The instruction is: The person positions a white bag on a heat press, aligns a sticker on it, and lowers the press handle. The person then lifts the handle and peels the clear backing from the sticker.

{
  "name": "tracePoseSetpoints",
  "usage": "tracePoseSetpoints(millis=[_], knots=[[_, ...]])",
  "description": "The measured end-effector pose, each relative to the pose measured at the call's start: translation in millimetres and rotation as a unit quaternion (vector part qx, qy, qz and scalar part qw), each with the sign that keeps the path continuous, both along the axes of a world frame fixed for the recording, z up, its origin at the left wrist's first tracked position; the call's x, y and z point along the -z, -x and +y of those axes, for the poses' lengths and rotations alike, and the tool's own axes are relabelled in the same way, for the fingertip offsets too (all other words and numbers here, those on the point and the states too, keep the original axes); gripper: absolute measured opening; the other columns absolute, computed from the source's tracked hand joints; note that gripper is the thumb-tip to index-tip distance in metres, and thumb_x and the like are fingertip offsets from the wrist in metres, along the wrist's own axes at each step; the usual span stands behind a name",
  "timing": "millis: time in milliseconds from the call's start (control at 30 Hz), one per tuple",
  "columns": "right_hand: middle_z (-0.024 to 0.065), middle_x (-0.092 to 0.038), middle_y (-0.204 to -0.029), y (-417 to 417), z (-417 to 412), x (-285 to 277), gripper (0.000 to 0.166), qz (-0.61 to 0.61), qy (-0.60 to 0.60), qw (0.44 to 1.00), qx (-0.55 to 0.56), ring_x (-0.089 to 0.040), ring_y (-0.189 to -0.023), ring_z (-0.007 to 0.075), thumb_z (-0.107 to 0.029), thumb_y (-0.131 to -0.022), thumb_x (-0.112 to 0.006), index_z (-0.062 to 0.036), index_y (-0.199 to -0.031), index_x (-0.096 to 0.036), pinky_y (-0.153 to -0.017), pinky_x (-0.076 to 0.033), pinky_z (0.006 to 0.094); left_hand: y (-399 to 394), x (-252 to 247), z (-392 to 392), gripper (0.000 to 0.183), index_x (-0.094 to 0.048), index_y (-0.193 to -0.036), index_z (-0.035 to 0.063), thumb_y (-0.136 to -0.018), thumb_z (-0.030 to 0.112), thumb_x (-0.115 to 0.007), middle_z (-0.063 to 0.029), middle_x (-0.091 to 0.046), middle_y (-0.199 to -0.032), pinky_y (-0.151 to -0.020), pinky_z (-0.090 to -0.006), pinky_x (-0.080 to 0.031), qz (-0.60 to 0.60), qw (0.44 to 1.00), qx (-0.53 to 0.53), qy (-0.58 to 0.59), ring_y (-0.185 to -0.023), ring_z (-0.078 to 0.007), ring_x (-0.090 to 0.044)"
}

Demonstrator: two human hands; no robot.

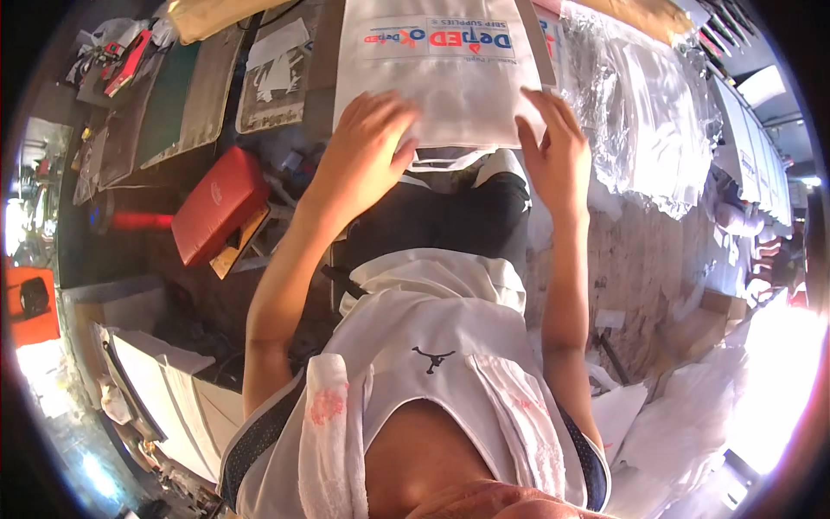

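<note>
A white fabric bag (pixel 447 97) lies flat in front of me, its printed blue and red writing upside down to my view. White handle loops (pixel 454 159) hang from its near edge over my lap. My left hand (pixel 376 133) rests palm down on the bag's near left part, its fingers blurred. At the near right edge, my right hand (pixel 556 133) touches the bag with thumb and forefinger spread apart. Neither hand shows a clear grip on the cloth. Under the bag's right side, a brown board edge (pixel 541 48) and another printed white sheet (pixel 553 39) show.
Clear plastic wrapping with white material (pixel 648 117) lies to the right. Leftward are a worn board with white scraps (pixel 272 78), a green-and-brown panel (pixel 175 97) and a red cushioned seat (pixel 220 204). White bags (pixel 746 143) line the far right.
</note>
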State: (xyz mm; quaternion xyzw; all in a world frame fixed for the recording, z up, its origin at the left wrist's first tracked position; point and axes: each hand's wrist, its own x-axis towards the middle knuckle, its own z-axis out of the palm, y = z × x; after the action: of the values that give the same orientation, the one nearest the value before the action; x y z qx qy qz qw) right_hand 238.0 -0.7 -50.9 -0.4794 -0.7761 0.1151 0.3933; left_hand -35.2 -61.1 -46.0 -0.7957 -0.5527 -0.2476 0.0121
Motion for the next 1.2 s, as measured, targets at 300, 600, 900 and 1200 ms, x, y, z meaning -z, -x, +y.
tracePoseSetpoints(millis=[300, 600, 900, 1200], knots=[[0.0119, -0.065, -0.120, -3, 41, 26, 0.031, -0.069, 0.013, 0.994, 0.078, -0.073, -0.096, 0.0352, -0.023, -0.098, -0.068, -0.0121, -0.126, -0.075, -0.082, -0.060, 0.0475, -80, 3, 136, 0.019, -0.072, -0.109, 0.0033, -0.095, 0.014, -0.075, -0.0099, -0.072, -0.106, -0.088, -0.0403, -0.057, -0.124, 0.989, 0.081, -0.014, -0.100, -0.0296, -0.072], [0.0101, -0.065, -0.109, 2, 38, 41, 0.025, -0.036, -0.057, 0.995, 0.075, -0.071, -0.092, 0.0323, -0.015, -0.092, -0.068, -0.0097, -0.115, -0.076, -0.081, -0.058, 0.0459, -99, 18, 172, 0.020, -0.075, -0.094, 0.0052, -0.090, 0.024, -0.081, -0.0077, -0.072, -0.095, -0.080, -0.0399, -0.058, -0.057, 0.997, 0.047, -0.010, -0.093, -0.0278, -0.075], [0.0080, -0.065, -0.108, 1, 41, 43, 0.025, -0.032, -0.075, 0.994, 0.076, -0.071, -0.094, 0.0302, -0.014, -0.092, -0.067, -0.0097, -0.115, -0.076, -0.083, -0.058, 0.0442, -97, 2, 187, 0.022, -0.079, -0.095, 0.0043, -0.090, 0.026, -0.077, -0.0112, -0.077, -0.090, -0.077, -0.0405, -0.058, -0.028, 0.997, 0.025, 0.071, -0.085, -0.0302, -0.075], [0.0073, -0.064, -0.107, 1, 40, 45, 0.026, -0.034, -0.079, 0.993, 0.079, -0.070, -0.093, 0.0293, -0.013, -0.091, -0.068, -0.0103, -0.116, -0.075, -0.083, -0.057, 0.0437, -83, -5, 208, 0.025, -0.079, -0.096, 0.0018, -0.092, 0.027, -0.077, -0.0088, -0.077, -0.081, -0.076, -0.0346, -0.055, -0.086, 0.976, 0.059, 0.189, -0.076, -0.0174, -0.072]])
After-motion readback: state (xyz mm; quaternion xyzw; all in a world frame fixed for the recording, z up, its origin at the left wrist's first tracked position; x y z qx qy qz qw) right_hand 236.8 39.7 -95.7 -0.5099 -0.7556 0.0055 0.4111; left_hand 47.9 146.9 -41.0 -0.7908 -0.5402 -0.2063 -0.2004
